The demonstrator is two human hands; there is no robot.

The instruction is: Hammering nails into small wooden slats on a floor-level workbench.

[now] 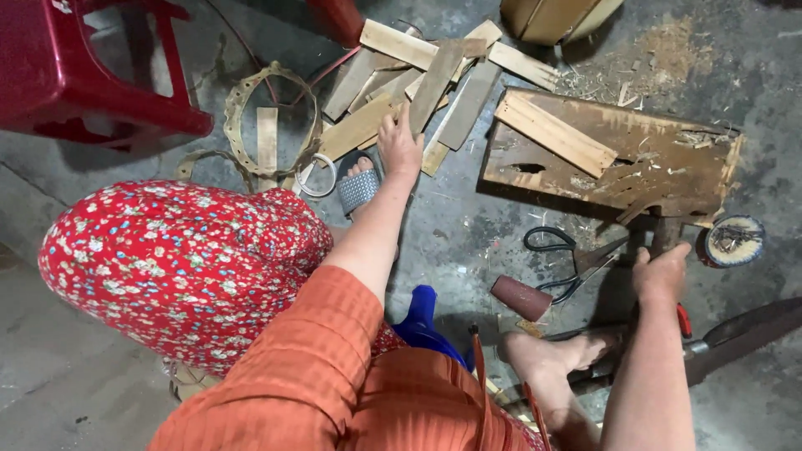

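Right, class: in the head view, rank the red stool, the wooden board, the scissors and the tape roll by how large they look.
1. Red stool, cut off by the frame, and wooden board: too alike to rank.
2. Scissors.
3. Tape roll.

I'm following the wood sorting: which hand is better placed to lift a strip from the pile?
Left. The left hand already rests on the pile of wooden strips; the right hand grips a handle beside the wooden block.

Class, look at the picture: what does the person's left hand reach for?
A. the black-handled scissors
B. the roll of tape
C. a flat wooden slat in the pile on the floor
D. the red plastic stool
C: the left hand lies on a wooden slat in the pile, far from the scissors.
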